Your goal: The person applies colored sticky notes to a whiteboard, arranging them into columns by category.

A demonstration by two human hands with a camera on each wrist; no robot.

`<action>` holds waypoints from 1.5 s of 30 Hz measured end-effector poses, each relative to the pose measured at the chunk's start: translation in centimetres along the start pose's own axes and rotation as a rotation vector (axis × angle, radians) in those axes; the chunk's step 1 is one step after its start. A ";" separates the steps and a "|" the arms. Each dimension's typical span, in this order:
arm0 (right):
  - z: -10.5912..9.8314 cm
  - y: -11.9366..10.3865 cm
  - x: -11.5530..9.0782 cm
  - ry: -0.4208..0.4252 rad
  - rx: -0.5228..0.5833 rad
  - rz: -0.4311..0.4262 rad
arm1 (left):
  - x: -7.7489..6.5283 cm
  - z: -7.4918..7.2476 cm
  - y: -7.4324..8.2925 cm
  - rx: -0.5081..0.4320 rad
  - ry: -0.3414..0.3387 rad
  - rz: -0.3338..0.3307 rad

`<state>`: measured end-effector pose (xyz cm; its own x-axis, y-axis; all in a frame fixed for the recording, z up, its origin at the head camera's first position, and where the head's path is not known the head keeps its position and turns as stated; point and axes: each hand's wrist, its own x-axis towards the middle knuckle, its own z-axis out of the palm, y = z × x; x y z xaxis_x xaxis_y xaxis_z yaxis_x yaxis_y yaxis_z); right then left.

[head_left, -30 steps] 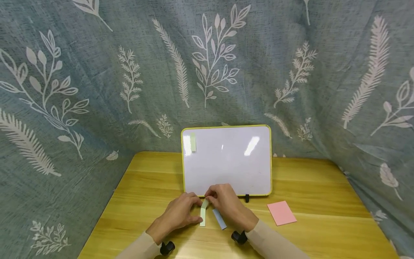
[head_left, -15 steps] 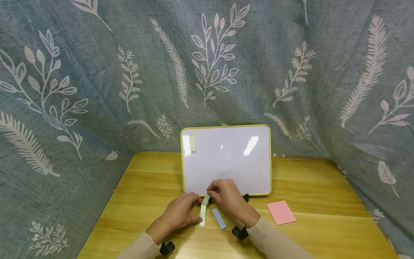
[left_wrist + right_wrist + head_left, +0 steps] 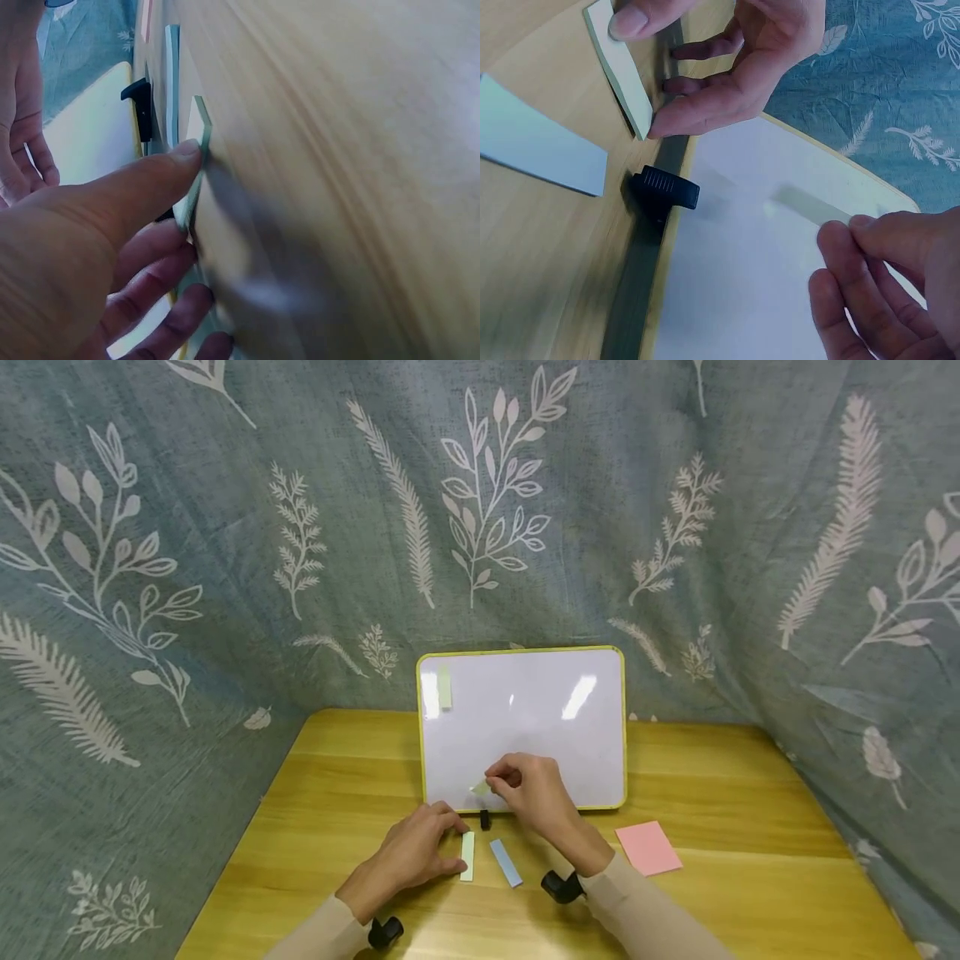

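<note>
On the wooden table lies a narrow pale green sticky note pad [image 3: 467, 857]. My left hand [image 3: 411, 852] grips it by its two ends, thumb at the near end and index finger at the far one. My right hand [image 3: 536, 793] is raised in front of the lower part of the whiteboard [image 3: 525, 727]. Between its thumb and index finger it pinches one thin green sticky note [image 3: 802, 202], whose free end points away from the fingers. Another green sticky note [image 3: 446, 690] is stuck at the board's upper left.
A narrow blue sticky note pad [image 3: 506, 863] lies just right of the green one. Farther right is a square pink sticky note pad [image 3: 648, 848]. Black feet, one of them this black clip [image 3: 484, 820], hold the board's lower edge. A patterned grey-blue cloth [image 3: 337, 543] hangs behind.
The green sticky note in my right hand has come off the pad and moved up and forward to the whiteboard. The left hand has stayed on the pad.
</note>
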<state>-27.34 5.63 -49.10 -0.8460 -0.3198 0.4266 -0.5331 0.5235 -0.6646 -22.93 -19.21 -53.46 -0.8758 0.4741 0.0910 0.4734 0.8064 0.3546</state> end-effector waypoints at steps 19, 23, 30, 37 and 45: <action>-0.7 -0.2 0.5 0.171 0.078 -0.091 | -0.2 -0.5 0.2 -0.071 0.019 -0.003; -0.6 -0.3 0.6 0.184 0.088 -0.098 | -0.2 -0.6 0.3 -0.141 0.050 -0.028; -0.2 -0.5 0.6 0.216 0.118 -0.138 | 0.2 -1.3 0.6 -0.256 0.134 -0.102; 0.3 -0.5 0.4 0.250 0.139 -0.209 | 0.7 -2.8 0.4 -0.355 0.246 -0.098; 0.9 -0.3 0.7 0.289 0.137 -0.259 | 1.5 -4.2 0.1 -0.334 0.351 -0.108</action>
<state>-27.74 4.52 -49.18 -0.6564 -0.1817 0.7322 -0.7408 0.3392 -0.5798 -24.57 -19.88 -49.41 -0.9244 0.1997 0.3250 0.3721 0.6599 0.6527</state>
